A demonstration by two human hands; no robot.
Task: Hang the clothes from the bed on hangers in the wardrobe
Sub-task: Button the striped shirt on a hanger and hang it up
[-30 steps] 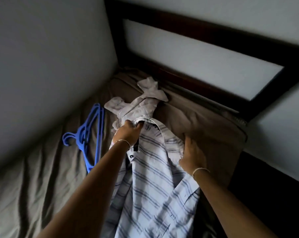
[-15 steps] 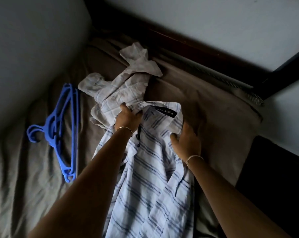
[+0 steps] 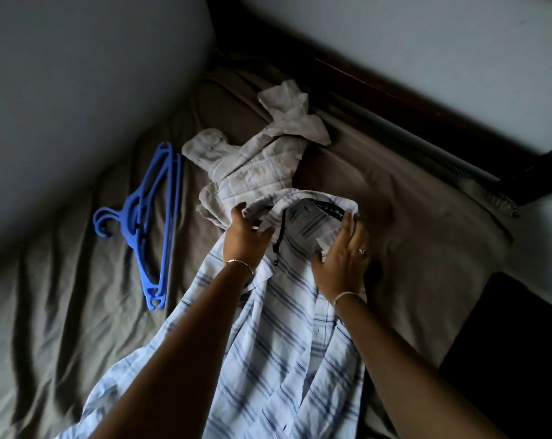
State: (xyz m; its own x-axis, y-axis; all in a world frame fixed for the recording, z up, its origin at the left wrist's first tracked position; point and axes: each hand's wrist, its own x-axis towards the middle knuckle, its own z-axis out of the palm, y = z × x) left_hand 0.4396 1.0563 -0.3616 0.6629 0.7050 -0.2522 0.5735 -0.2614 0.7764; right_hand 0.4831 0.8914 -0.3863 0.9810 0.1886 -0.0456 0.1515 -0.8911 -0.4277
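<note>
Striped shirt (image 3: 268, 327) lies on the bed (image 3: 62, 312); left hand (image 3: 246, 239) pinches its collar (image 3: 315, 199), right hand (image 3: 341, 261) presses flat on it, blue hangers (image 3: 154, 223) nearby.

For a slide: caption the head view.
Left hand grips, right hand presses the collar of a striped shirt on the bed, blue hangers nearby.

Dim room with a cool grey-blue cast. The brightest patch is the striped shirt (image 3: 268, 337) below the fingers (image 3: 348, 226). There is heavy shadow right of the right hand (image 3: 341, 264) and in the sheet (image 3: 62, 312) folds left of the left hand (image 3: 246, 240). The corners go dark. The headboard (image 3: 395, 99) beyond the fingertips bows with wide-angle bending. Fine detail is soft and grainy.
</note>
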